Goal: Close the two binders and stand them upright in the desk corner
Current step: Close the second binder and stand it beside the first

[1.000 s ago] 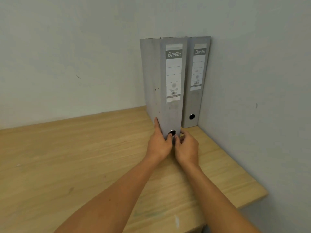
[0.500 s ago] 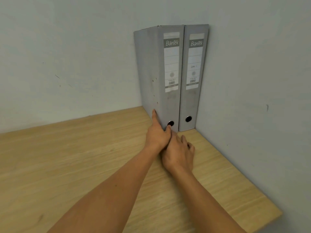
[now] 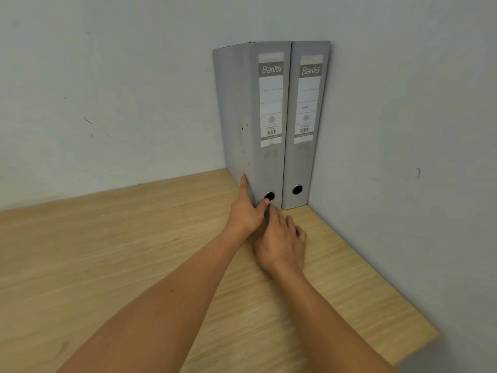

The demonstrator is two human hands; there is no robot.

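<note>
Two grey binders, both closed and upright, spines facing out, pressed side by side in the desk corner. Right binder (image 3: 306, 125) tucked against the right wall (image 3: 403, 130), back edge at the rear wall (image 3: 107, 76), white spine label reading "Bantex", round finger hole (image 3: 297, 189) low on the spine. Left binder (image 3: 265, 122) touching the right binder along its whole side, same label, its own finger hole (image 3: 269, 196) just above the desk.

Left hand (image 3: 248, 211) at the bottom of the left binder: index finger laid flat up the binder's left cover, thumb tip on the spine at the rim of the finger hole, so a loose pinch across the lower front corner. Right hand (image 3: 282, 243) just in front of the left binder's foot, palm down on the wooden desk (image 3: 107, 251), fingers loosely spread and slightly curled, gripping nothing; forefinger pointing toward the spine's bottom edge, contact with it impossible to tell. Right hand partly tucked under the left thumb.

Both bare forearms stretched across the desk toward the left binder. Pale walls with a few small dark marks to either side of the binders.
</note>
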